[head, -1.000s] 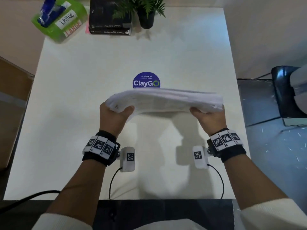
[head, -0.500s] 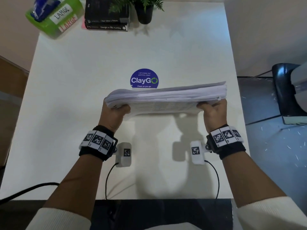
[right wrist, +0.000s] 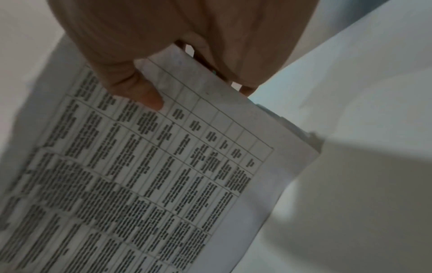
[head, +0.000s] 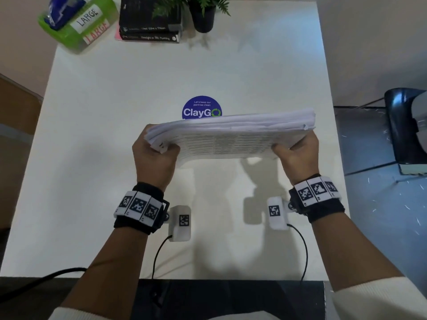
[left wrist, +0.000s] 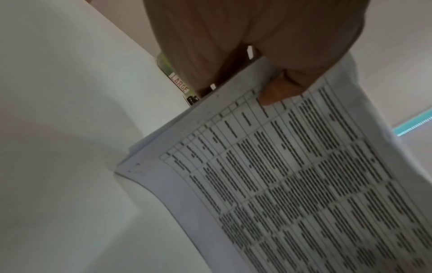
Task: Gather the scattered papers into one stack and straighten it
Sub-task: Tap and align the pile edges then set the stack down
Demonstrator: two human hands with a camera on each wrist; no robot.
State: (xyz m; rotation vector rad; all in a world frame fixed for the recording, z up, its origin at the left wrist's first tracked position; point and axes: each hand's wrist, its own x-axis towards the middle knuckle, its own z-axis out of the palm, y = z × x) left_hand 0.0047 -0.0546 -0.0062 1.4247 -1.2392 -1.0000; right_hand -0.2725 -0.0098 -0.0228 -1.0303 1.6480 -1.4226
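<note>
A thick stack of white printed papers [head: 231,135] stands on edge above the white table [head: 104,135], its printed table side facing me. My left hand [head: 154,153] grips the stack's left end, thumb on the near face [left wrist: 280,92]. My right hand [head: 298,155] grips the right end, thumb pressed on the printed sheet [right wrist: 145,94]. The stack of papers [left wrist: 292,184] fills the left wrist view, and the stack of papers [right wrist: 140,175] fills the right wrist view too. The stack's right end sits higher than its left. The sheet edges at the left end are a little uneven.
A blue round ClayGo sticker [head: 201,108] lies on the table just behind the stack. At the far edge are a green box labelled LARGE [head: 78,21], two dark books [head: 150,21] and a potted plant [head: 203,12]. A dark chair [head: 406,125] stands to the right.
The stack has been lifted and turned from lying nearly flat to standing more on edge, with its right end raised. Both hands keep their grip on the ends.
</note>
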